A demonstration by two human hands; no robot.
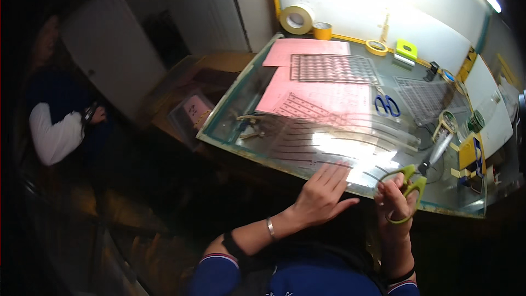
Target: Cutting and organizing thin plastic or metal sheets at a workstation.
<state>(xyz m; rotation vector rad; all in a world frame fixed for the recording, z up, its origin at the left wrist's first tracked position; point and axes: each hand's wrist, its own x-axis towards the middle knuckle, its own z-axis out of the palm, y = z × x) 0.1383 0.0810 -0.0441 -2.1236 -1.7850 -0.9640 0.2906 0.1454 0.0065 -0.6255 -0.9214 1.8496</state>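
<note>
While pink sheets (274, 98) and tape rolls (323, 32) are crowding the glass table (227, 126), clear dark-striped film (307, 142) is lying partly under the empty, straight-fingered left hand (322, 194); the curled right hand (394, 200) is gripping green-handled scissors (421, 185).

Glass-topped table (229, 111) stood under and beyond the right hand (395, 200) grip. Clear film with dark lines (323, 145) lay left of the grip at the near edge, partly over the lower pink sheet (271, 92). Upper pink sheet (276, 48) further off, same side; grid-patterned sheet (334, 68) across both. Blue-handled scissors (387, 106) lay beyond the grip, gray patterned sheet (430, 98) beyond and right. Yellow tape roll (376, 47) and lime-green block-like item (406, 49) sat farthest from it.
</note>
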